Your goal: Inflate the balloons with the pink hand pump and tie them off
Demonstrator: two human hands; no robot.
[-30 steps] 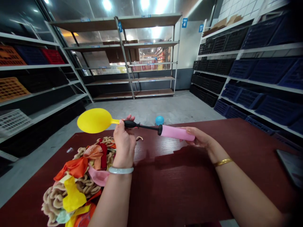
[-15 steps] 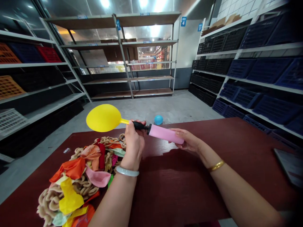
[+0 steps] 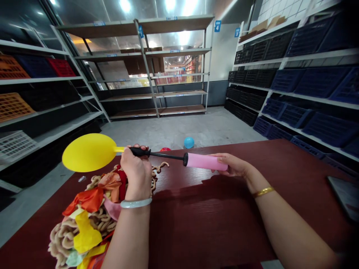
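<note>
My left hand (image 3: 136, 168) is closed around the black handle end of a balloon pump (image 3: 206, 162), where the neck of a partly inflated yellow balloon (image 3: 89, 152) fits on. My right hand (image 3: 231, 164) grips the far end of the pump's pink barrel. Between both hands the thin black rod shows, drawn well out of the barrel. Under and beside my left forearm lies a pile of limp balloons (image 3: 89, 231) in orange, yellow, pink, red and pale green. Long beige, uninflated balloons (image 3: 62, 239) are tangled among them.
The pile covers the left of the dark red table (image 3: 202, 220). A dark flat device (image 3: 343, 196) lies at the right edge. Beyond the table, a blue balloon (image 3: 189, 142) and a red item (image 3: 165, 149) are on the floor. Shelves with crates (image 3: 322, 127) line both sides.
My left hand has moved left with the handle and yellow balloon, pulling the rod out of the barrel. My right hand has shifted slightly right with the barrel. The red item has come into view.
</note>
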